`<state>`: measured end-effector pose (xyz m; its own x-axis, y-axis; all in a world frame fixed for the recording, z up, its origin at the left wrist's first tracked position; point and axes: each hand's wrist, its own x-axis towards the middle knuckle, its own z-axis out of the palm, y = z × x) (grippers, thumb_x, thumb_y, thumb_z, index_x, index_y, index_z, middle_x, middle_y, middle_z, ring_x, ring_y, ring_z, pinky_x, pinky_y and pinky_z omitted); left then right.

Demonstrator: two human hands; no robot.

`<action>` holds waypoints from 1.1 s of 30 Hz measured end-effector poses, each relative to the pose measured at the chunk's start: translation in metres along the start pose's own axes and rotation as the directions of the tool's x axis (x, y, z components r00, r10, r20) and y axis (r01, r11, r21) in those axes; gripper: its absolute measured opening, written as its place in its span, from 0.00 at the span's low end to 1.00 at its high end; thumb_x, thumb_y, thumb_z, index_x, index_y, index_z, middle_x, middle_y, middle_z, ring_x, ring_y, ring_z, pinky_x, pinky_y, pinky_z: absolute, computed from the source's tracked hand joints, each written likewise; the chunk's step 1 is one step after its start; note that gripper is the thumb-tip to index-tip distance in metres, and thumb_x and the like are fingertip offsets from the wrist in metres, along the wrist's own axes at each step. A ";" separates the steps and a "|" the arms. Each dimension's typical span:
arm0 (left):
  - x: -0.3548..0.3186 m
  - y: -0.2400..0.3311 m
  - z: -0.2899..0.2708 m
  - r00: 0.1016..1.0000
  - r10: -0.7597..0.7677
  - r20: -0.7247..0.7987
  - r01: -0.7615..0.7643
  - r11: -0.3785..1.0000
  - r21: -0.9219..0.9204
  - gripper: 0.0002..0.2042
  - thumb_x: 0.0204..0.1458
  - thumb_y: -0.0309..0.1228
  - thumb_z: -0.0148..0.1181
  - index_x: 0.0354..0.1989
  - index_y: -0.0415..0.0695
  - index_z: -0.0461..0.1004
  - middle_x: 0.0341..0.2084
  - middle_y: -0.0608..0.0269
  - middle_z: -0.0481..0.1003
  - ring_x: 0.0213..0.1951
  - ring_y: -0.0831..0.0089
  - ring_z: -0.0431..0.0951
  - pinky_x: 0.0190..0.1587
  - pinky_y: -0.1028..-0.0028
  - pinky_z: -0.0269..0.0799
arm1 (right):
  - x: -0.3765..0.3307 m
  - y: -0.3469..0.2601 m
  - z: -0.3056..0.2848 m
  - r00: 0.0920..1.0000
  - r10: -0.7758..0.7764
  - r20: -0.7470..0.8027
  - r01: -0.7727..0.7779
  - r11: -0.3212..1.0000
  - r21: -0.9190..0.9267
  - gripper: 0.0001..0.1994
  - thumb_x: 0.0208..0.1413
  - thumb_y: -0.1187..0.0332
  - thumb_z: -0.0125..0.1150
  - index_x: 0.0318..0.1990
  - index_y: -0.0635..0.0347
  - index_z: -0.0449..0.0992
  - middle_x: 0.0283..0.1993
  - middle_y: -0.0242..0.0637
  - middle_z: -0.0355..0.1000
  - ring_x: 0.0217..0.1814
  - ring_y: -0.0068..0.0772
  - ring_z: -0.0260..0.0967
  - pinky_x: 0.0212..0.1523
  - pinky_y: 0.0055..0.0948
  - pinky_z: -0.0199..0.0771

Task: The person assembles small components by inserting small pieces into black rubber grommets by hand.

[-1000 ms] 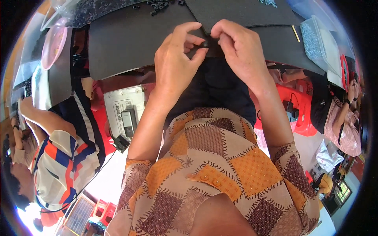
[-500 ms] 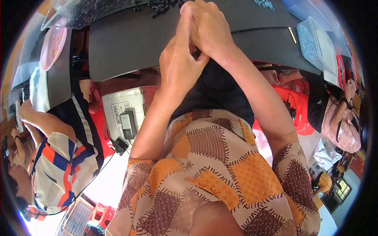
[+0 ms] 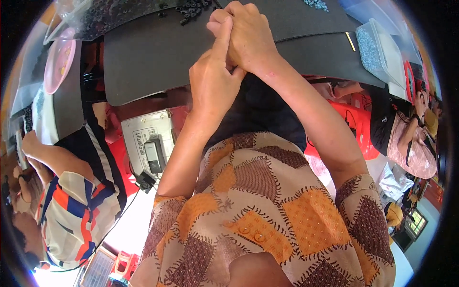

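My left hand (image 3: 213, 71) and my right hand (image 3: 250, 40) are pressed together above the dark work mat (image 3: 158, 52), close to its near edge. The left index finger lies along the side of the right hand, and the left thumb reaches beneath it. My right fingers are curled inward. Whatever sits between the two hands, if anything, is hidden by them. Just beyond my fingertips, a loose pile of small black parts (image 3: 191, 10) lies on the mat.
A clear bin of black parts (image 3: 112, 16) stands at the far left, near a pink dish (image 3: 60, 60). On the right are a clear tub of small blue pieces (image 3: 372, 50) and a thin yellowish stick (image 3: 350, 41). People sit on both sides.
My hands have shifted slightly nearer and to the left, and the right fingertips now show more, curled. The whole view has moved a little.
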<state>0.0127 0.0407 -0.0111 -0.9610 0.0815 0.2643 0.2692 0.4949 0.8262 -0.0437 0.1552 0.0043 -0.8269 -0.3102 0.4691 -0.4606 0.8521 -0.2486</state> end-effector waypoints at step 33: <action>0.005 -0.007 -0.002 0.992 0.115 -0.057 -0.114 0.993 0.025 0.42 0.37 0.21 0.73 0.66 0.55 0.67 0.27 0.48 0.80 0.29 0.61 0.84 0.35 0.68 0.78 | 0.003 0.006 0.014 1.000 0.016 -0.024 -0.017 0.999 -0.038 0.06 0.61 0.63 0.55 0.39 0.50 0.76 0.39 0.31 0.71 0.40 0.41 0.66 0.41 0.38 0.68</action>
<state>0.0057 0.0364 -0.0144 -0.9183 0.0884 0.3859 0.3754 0.5040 0.7778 -0.0534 0.1539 -0.0074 -0.8265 -0.2861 0.4849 -0.4337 0.8726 -0.2244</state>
